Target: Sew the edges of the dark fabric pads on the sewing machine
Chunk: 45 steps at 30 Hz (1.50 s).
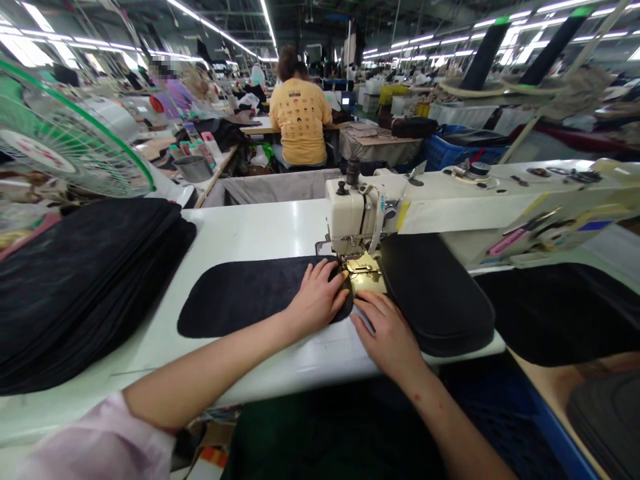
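A flat black fabric piece [240, 297] with rounded ends lies on the white table [240, 230], its right end under the presser foot of a cream sewing machine [355, 217]. My left hand [317, 297] lies flat on that end, fingers spread and pointing toward the needle. My right hand [387, 333] rests palm down just in front of the brass needle plate [367, 275], fingers stretched out at the fabric's edge. To the right of the needle lies a black padded piece [435, 293].
A tall stack of black fabric pieces [75, 287] fills the table's left side, with a green-rimmed fan [65, 133] behind it. More black pieces [565, 310] lie at the right. A person in a yellow shirt [300, 120] sits ahead, back turned.
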Tool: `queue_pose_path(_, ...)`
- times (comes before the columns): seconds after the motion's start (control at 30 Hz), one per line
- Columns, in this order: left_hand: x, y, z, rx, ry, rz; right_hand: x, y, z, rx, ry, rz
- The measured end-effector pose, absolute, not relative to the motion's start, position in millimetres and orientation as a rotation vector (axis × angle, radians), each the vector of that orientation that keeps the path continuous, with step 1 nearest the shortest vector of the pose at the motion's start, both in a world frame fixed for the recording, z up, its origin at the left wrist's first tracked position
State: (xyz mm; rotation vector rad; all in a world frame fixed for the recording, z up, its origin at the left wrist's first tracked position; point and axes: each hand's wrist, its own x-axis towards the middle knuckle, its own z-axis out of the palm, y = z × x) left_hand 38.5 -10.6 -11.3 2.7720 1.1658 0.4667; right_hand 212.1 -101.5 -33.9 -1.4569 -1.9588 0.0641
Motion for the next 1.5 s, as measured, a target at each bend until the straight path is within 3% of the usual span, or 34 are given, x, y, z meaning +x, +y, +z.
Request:
queue_pose_path(0.17, 9, 4, 8, 2.905, 0.339, 0.373, 212, -102, -33, -1.455, -1.952, 0.085)
queue_pose_path(0.27, -1, 9, 13, 2.899, 0.171, 0.343, 211, -103, -33, -1.472, -1.956, 0.080)
queue_pose_path(0.87, 12, 57, 4, 2.982, 0.442, 0.401, 209, -104, -34, -1.496, -1.939, 0.062)
queue_pose_path(1.1, -4, 81, 24, 3.007, 0.076, 0.136, 207, -103, -35, -1.493, -1.925, 0.057)
queue_pose_path(1.23, -4, 87, 21, 2.930, -0.057, 0.210, 206, -103, -36, -1.489, -1.912, 0.057)
queue_pose_path(1.5, 7, 35, -1, 2.977, 0.451, 0.400, 210, -101, -33, -1.473, -1.910, 0.120)
